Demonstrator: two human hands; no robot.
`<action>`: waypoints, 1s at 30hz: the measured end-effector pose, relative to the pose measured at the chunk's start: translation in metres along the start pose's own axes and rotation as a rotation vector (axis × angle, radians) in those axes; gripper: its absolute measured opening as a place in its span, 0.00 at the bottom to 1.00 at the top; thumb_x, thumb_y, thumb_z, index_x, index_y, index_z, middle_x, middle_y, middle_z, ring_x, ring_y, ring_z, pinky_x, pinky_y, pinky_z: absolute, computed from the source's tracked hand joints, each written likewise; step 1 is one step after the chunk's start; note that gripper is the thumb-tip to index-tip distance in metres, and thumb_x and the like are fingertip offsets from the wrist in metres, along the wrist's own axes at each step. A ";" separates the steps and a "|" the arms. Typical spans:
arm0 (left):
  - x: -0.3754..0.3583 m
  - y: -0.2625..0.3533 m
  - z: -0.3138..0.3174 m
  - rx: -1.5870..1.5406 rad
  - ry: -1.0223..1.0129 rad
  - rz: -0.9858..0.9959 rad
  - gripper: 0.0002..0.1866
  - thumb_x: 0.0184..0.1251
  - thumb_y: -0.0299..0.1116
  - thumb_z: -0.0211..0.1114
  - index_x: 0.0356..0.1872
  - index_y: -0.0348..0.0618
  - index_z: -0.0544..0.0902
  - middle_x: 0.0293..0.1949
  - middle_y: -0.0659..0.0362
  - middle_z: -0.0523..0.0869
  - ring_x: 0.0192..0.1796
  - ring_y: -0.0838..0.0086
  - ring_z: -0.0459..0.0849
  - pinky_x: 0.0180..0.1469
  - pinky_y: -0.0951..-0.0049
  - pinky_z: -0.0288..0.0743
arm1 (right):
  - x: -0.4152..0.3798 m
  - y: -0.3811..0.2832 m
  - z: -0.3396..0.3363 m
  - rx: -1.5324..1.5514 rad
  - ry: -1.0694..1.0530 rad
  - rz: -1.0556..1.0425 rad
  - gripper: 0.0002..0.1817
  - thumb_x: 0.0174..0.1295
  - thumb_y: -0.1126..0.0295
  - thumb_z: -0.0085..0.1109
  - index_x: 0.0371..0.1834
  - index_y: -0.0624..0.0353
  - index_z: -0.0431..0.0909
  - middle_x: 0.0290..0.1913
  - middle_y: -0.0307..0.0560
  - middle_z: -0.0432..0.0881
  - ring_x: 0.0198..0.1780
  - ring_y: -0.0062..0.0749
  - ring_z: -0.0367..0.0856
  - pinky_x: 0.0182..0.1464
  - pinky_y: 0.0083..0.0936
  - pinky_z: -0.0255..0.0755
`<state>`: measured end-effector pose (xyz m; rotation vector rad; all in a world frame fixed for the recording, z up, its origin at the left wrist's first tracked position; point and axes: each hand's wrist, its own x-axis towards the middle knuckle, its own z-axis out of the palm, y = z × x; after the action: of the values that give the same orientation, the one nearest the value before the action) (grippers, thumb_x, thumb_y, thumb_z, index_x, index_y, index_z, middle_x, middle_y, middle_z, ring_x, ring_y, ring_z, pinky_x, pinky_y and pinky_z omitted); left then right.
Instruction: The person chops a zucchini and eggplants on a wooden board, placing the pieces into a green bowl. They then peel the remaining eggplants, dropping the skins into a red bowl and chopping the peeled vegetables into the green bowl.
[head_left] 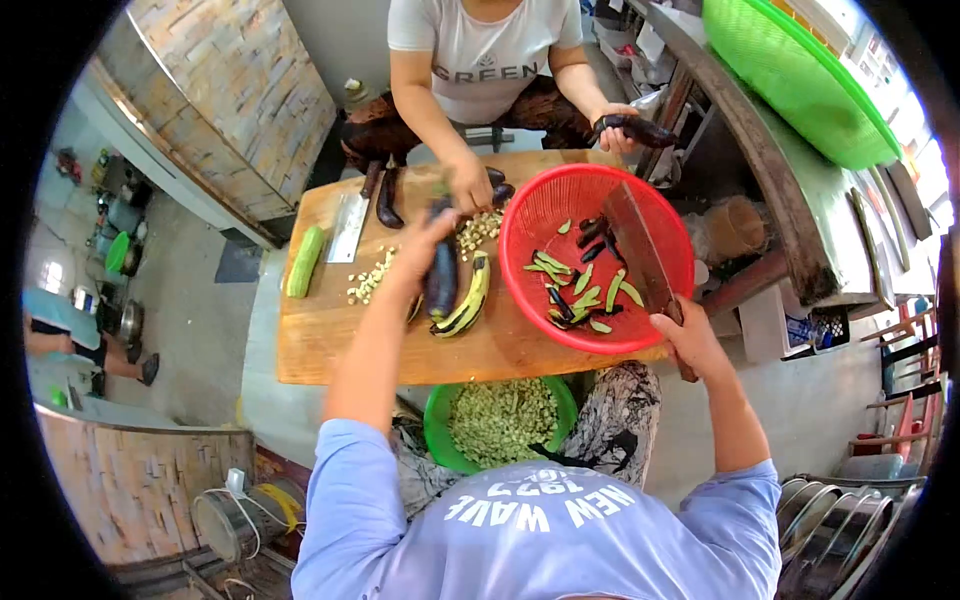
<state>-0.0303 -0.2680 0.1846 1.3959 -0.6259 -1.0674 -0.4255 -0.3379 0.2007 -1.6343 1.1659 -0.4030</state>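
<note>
My right hand (695, 340) grips the handle of a cleaver (640, 245), its broad blade reaching over the red basket (515, 215). Dark and green strips of peel (585, 295) lie inside that basket. On the wooden board, my left hand (422, 245), smeared by motion, is closed around a dark purple eggplant (441, 275). Right beside it lies a partly peeled eggplant (470, 300), striped pale green and dark. Small pale cubes (372, 280) are scattered on the board. A pale green peeled vegetable (305, 262) rests at the board's left end.
Across the cutting board (330, 355), another person (485, 60) holds a dark eggplant (635, 130); their other hand (468, 182) is low over the board. A second cleaver (348, 228) lies flat there. Below the near edge stands a green basin (435, 425) of diced pieces.
</note>
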 end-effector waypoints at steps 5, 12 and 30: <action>-0.026 -0.007 0.100 0.143 -0.339 -0.045 0.24 0.60 0.39 0.66 0.54 0.39 0.72 0.36 0.59 0.80 0.36 0.78 0.77 0.37 0.76 0.72 | -0.010 -0.002 0.037 -0.081 0.261 -0.475 0.21 0.60 0.74 0.58 0.57 0.64 0.71 0.47 0.53 0.82 0.48 0.26 0.80 0.49 0.23 0.73; -0.051 -0.021 0.147 0.320 -0.381 0.009 0.12 0.61 0.32 0.64 0.44 0.40 0.79 0.35 0.61 0.81 0.34 0.77 0.78 0.35 0.75 0.72 | -0.019 -0.019 0.050 -0.332 0.309 -0.738 0.26 0.50 0.74 0.62 0.57 0.56 0.73 0.37 0.52 0.80 0.38 0.46 0.80 0.39 0.36 0.74; -0.078 -0.039 0.188 -0.408 -0.207 0.104 0.19 0.60 0.37 0.68 0.47 0.43 0.71 0.32 0.62 0.77 0.30 0.76 0.79 0.30 0.73 0.77 | -0.023 0.027 0.056 0.304 0.251 -0.236 0.25 0.55 0.68 0.65 0.55 0.66 0.72 0.31 0.40 0.76 0.30 0.23 0.73 0.33 0.24 0.68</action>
<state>-0.2369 -0.2819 0.1904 0.8995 -0.5830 -1.1879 -0.4082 -0.2872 0.1608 -1.4833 1.0350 -0.9138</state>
